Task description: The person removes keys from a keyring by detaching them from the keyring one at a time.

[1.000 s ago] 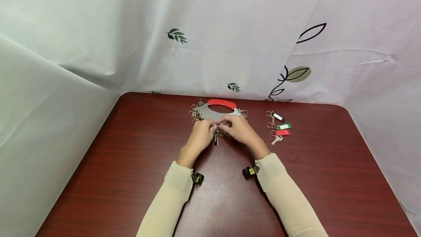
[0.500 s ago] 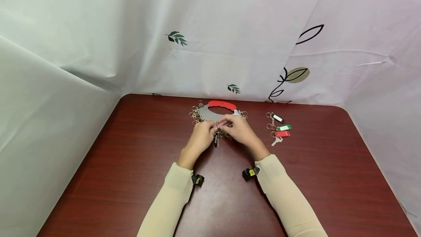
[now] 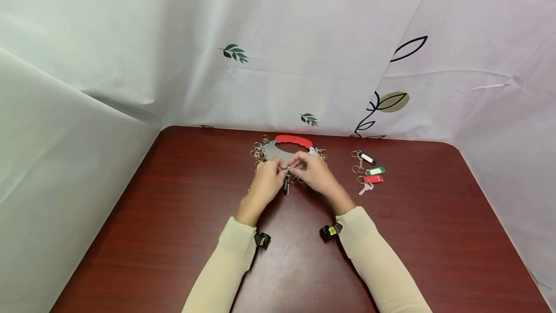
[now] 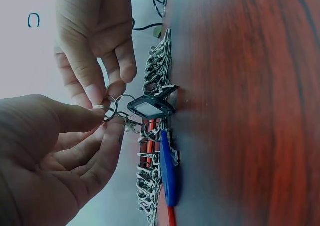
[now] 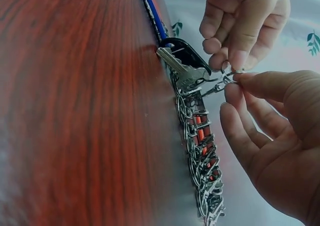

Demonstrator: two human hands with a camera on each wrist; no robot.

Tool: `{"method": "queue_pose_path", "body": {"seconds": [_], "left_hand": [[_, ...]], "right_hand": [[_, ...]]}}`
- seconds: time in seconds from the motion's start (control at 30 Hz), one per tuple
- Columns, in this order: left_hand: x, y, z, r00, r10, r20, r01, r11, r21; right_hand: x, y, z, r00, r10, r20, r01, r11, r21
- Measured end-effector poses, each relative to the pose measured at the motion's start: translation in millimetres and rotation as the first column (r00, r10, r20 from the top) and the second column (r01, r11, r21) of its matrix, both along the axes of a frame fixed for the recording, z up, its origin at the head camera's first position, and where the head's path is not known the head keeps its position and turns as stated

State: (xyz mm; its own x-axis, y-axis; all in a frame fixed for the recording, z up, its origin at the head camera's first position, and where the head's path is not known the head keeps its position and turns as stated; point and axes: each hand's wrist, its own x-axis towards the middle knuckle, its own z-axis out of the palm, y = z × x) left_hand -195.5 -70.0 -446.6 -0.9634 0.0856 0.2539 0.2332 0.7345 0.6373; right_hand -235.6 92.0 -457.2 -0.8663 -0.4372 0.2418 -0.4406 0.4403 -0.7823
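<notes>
Above the near edge of a grey metal key holder point(image 3: 274, 150) with a red handle point(image 3: 293, 140), both hands meet fingertip to fingertip. My left hand point(image 3: 266, 180) pinches a small metal key ring point(image 4: 117, 107) between thumb and fingers. From the other side my right hand point(image 3: 319, 173) pinches the ring's metal too; fingertips partly hide where the rings cross. A black key tag point(image 4: 150, 107) and a silver key point(image 5: 190, 77) hang below the fingers. Many clips with rings point(image 5: 200, 151) line the holder's curved edge. A blue tag point(image 4: 168, 168) hangs beside them.
To the right on the brown table point(image 3: 417, 226) lie a black tag point(image 3: 367, 158), a green tag point(image 3: 375, 171) and a red tag point(image 3: 373, 179), with rings and silver keys point(image 3: 366, 188). A white curtain point(image 3: 260, 81) stands behind the table.
Both hands stay at the holder with only slight finger shifts around the ring. The whole head view has drifted slightly downward. The tags on the right lie as before.
</notes>
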Motion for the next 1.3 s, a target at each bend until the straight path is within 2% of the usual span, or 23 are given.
{"method": "queue_pose_path", "body": {"seconds": [0.13, 0.37, 0.93, 1.3], "left_hand": [[0.8, 1.2, 0.1, 0.999, 0.042, -0.029, -0.042, 0.999, -0.021], [0.3, 0.8, -2.4, 0.996, 0.065, -0.065, -0.069, 0.996, -0.055], [1.1, 1.0, -5.5, 0.993, 0.055, -0.107, -0.061, 0.997, -0.048], [2.0, 0.2, -5.1, 0.992, 0.054, -0.114, -0.059, 0.997, -0.040]], "right_hand": [[1.1, -0.5, -0.4, 1.000, -0.005, -0.005, 0.005, 1.000, -0.005], [4.1, -1.8, 0.3, 0.999, -0.030, -0.016, 0.030, 1.000, -0.008], [4.1, -4.4, -3.1, 0.996, -0.056, -0.066, 0.054, 0.998, -0.029], [4.8, -5.8, -1.8, 0.997, -0.067, -0.045, 0.066, 0.997, -0.028]]}}
